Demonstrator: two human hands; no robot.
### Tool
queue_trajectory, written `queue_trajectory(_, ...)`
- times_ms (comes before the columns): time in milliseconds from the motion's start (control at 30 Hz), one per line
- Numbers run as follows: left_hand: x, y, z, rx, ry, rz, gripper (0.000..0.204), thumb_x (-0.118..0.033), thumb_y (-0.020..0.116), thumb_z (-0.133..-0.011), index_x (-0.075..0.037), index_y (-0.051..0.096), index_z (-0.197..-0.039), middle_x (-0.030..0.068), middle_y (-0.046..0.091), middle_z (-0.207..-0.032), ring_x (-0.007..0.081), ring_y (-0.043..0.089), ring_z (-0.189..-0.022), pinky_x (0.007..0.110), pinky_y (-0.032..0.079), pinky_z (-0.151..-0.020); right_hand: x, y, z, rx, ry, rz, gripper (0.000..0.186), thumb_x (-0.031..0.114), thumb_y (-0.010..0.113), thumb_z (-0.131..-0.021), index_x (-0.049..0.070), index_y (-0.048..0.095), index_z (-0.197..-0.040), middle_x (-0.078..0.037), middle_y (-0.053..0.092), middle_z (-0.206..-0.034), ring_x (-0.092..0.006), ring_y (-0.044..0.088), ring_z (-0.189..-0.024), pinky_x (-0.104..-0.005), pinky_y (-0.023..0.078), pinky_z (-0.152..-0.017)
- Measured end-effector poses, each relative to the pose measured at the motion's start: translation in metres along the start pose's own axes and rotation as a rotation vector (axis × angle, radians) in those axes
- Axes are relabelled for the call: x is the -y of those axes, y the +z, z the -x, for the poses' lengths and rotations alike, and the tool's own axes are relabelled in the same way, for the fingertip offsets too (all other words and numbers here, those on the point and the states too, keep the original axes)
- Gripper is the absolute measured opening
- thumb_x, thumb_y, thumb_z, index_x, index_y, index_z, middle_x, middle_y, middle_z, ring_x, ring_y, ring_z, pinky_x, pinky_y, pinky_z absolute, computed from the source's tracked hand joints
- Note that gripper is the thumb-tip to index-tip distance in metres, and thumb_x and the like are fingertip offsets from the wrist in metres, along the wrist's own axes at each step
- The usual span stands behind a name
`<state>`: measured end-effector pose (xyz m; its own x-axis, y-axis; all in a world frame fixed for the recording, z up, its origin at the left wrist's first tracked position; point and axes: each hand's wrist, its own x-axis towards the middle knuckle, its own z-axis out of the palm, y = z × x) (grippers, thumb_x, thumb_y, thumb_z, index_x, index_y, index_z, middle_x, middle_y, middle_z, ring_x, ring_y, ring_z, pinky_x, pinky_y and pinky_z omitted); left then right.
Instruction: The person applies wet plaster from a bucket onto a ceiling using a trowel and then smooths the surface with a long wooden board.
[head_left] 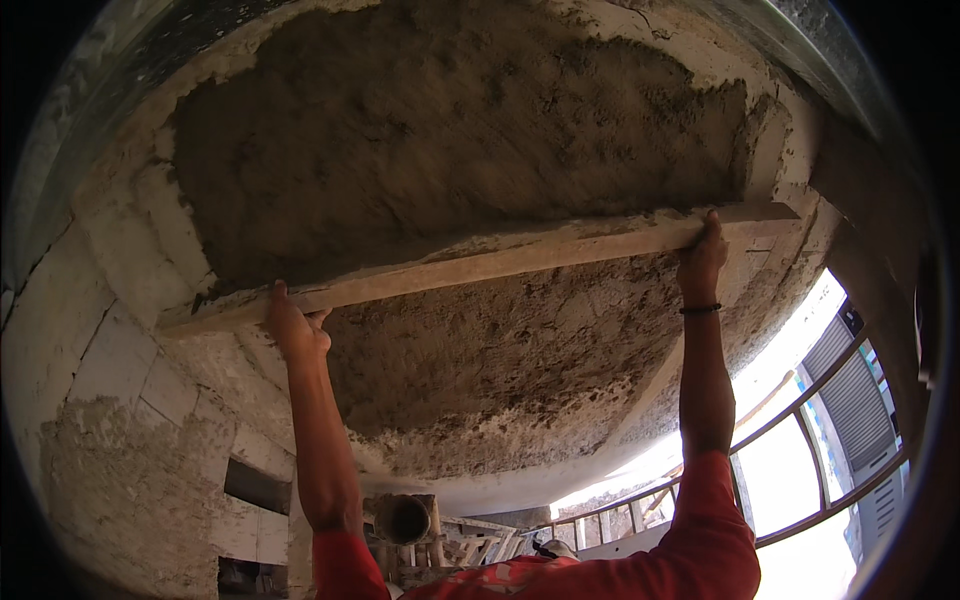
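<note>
A long straight wooden board lies across a mortar-coated surface, tilted a little with its right end higher. My left hand grips it close to its left end, thumb and fingers around the lower edge. Close to the right end, my right hand is closed on the board too, with a dark band on that wrist. Beyond the board the mortar is dark, damp-looking and fairly even. On the near side is a rougher brown patch. Both arms are stretched out, in red sleeves.
A pale block wall with dark gaps stands at the left. Low in the middle is a round bucket-like container beside wooden pieces. A curved metal railing runs along the bright right side, with a grey corrugated shutter beyond.
</note>
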<state>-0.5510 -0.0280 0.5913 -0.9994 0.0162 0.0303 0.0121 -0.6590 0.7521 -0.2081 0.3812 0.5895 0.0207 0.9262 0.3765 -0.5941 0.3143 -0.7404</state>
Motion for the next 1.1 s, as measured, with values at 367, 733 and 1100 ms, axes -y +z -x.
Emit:
queue_trajectory(367, -0.014, 0.087, 0.046, 0.170, -0.020, 0.068, 0.043, -0.028, 0.051, -0.098, 0.000, 0.038, -0.128, 0.0141, 0.048, -0.115, 0.0290, 0.061, -0.102, 0.048, 0.058, -0.088, 0.054, -0.075, -0.166, 0.033, -0.937, 1.305, 0.079, 0.012, 0.079, -0.071, 0.005, 0.039, -0.139, -0.023, 0.062, -0.117, -0.0373, 0.061, -0.109, -0.0437, 0.051, -0.090)
queue_trajectory(733, 0.023, -0.062, -0.040, 0.110, -0.109, -0.039, 0.046, -0.031, 0.050, -0.098, -0.001, 0.036, -0.131, 0.0188, 0.044, -0.127, 0.0317, 0.056, -0.113, 0.057, 0.051, -0.096, -0.079, -0.051, -0.025, 0.080, 0.009, 0.193, 0.058, 0.032, 0.067, -0.088, 0.002, 0.046, -0.133, -0.009, 0.058, -0.107, -0.0231, 0.059, -0.089, -0.0358, 0.053, -0.073)
queue_trajectory(1100, -0.034, 0.056, 0.000, 0.152, 0.108, -0.029, 0.037, -0.025, 0.053, -0.097, 0.006, 0.044, -0.113, 0.0166, 0.056, -0.101, 0.0293, 0.066, -0.088, 0.047, 0.062, -0.074, 0.008, -0.027, -0.082, -0.050, -0.019, -0.099, 0.034, 0.039, 0.065, -0.090, 0.009, 0.062, -0.106, -0.001, 0.057, -0.087, -0.0161, 0.059, -0.075, -0.0328, 0.050, -0.060)
